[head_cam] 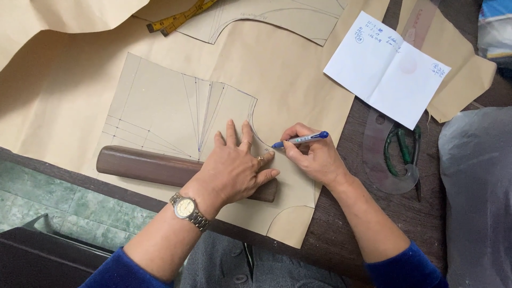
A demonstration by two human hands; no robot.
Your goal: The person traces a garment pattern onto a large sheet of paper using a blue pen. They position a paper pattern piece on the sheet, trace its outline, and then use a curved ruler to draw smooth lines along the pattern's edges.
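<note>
Blue-capped and white-barrelled, the slim plastic pen (pixel 300 140) sits pinched in the fingers (pixel 292 150) of your right hand (pixel 314 157). Its long axis runs nearly level, rising slightly to your right: the blue writing tip points left and a little down, touching the paper at the curved edge of the tan paper pattern piece (pixel 176 114), while the blue cap end points right.

Your left hand (pixel 237 168) lies flat with fingers spread, gripping nothing, pressing that pattern piece down; its fingertips reach up beside the curved cutout, just left of the pen tip. Two rings show on it, and a metal wristwatch with a pale dial (pixel 186 209) sits on the wrist.

Under your left palm passes a long dark brown wooden bar (pixel 144 164), lying almost level across the pattern piece's lower edge. The piece carries ruled pencil and ink lines fanning to a point near the bar.

Beneath everything spreads a large sheet of tan kraft paper (pixel 298 74) over the dark wood table (pixel 341 234). Well above, a yellow measuring tape (pixel 176 20) lies beside another cut pattern piece (pixel 277 16). To the right of your pen hand, a white folded note sheet (pixel 386 69) overlaps a clear plastic curve ruler (pixel 381 160), and green-handled scissors (pixel 402 146) lie partly under that ruler. A grey plastic-wrapped bundle (pixel 474 192) fills the far right.
</note>
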